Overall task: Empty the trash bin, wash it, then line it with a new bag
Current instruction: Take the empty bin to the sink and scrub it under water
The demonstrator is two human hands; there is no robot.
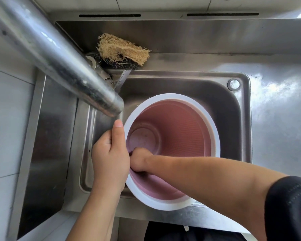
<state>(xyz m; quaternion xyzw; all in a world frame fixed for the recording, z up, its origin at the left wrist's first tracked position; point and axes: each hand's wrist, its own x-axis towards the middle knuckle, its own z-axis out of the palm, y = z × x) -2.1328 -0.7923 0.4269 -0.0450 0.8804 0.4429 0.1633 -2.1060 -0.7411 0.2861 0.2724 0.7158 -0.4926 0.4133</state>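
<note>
Left hand (109,153) grips bin (181,129) rim to steady it in sink (240,119); right hand (140,160) scrubs inside, fingers hidden, grip unclear.

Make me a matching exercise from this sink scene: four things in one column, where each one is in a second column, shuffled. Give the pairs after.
Things:
1. trash bin
2. loofah scrubber
3. left hand
4. right hand

Places:
A. on the ledge behind the basin, by the base of the faucet
B. reaching down inside the pink interior
C. standing in the sink basin, opening up
D. gripping the white rim from outside

Pairs: 1-C, 2-A, 3-D, 4-B
</note>
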